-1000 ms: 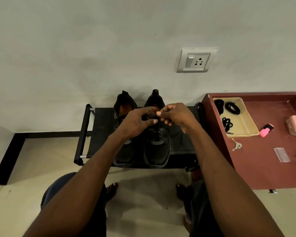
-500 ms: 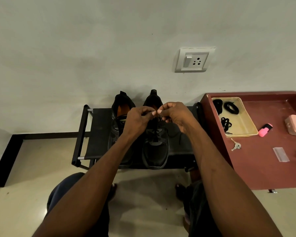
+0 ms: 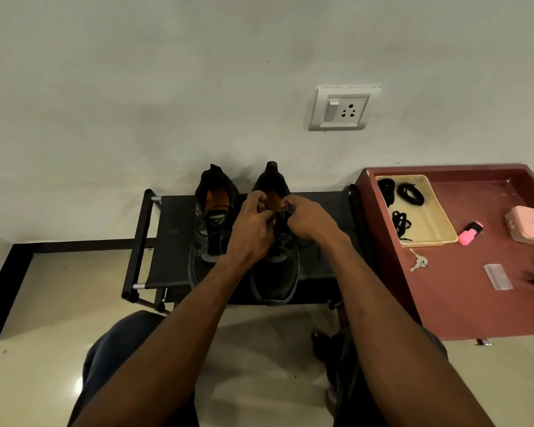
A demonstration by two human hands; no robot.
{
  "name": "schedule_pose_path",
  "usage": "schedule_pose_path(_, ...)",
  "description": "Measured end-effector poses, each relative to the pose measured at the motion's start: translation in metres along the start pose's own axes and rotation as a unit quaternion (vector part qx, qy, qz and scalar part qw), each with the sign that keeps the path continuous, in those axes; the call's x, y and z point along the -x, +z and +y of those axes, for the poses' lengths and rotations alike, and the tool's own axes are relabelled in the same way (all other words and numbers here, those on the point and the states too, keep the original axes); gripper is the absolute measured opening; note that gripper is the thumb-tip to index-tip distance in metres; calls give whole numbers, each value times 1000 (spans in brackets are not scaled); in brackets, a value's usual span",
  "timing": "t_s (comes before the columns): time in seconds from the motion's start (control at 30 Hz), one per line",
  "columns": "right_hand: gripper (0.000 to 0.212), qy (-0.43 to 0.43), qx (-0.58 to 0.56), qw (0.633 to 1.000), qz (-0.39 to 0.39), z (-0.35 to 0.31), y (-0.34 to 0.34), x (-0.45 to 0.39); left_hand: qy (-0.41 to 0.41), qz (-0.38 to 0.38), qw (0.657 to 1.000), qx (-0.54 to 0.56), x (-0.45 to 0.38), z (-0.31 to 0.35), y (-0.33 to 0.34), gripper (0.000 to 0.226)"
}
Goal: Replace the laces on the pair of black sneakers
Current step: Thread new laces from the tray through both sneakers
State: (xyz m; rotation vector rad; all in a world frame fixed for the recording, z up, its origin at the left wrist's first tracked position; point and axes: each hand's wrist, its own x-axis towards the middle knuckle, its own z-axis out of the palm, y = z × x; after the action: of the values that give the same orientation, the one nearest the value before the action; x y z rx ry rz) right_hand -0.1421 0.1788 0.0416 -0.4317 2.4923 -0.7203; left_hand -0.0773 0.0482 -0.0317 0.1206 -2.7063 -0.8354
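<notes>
Matt black cloth is seen on the uppers of both sneakers (image 3: 275,272), with an orange insole lining inside each. The shoe rack (image 3: 173,241) beneath them is covered in matt black fabric, stretched over a frame of black tubes with bare silvery metal ends. The floor (image 3: 43,334) in front of the rack is laid with pale, glossy tile. The wall (image 3: 136,103) behind the rack is finished in flat, matt paint. Right of the rack, the surface (image 3: 463,297) is a dull reddish-brown, scuffed in places. A smooth cream plastic tray (image 3: 429,217) holds black cord laces (image 3: 410,194).
</notes>
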Motion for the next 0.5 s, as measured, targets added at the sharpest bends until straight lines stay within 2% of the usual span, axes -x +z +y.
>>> schedule_pose_path(0.1,44,10,-19,1000,-4,2,0,-2,-6,-10,1000,20,1,1,3,14)
schedule_pose_path(0.2,42,21,-43,999,-19,3,-1,-3,-109,-31,988,104,-5,-1,7,11)
schedule_pose_path(0.23,43,26,-49,998,-24,5,0,-4,-155,-41,975,151,-7,-1,6,6)
schedule_pose_path(0.3,46,33,-60,997,-31,8,1,-6,-241,-43,935,258,-10,4,2,20)
schedule_pose_path(0.37,43,40,-61,997,-31,7,0,-5,-283,-33,905,315,-11,9,0,33)
schedule_pose_path(0.5,42,49,-53,997,-35,6,-1,-2,-302,-13,895,328,-12,12,5,30)
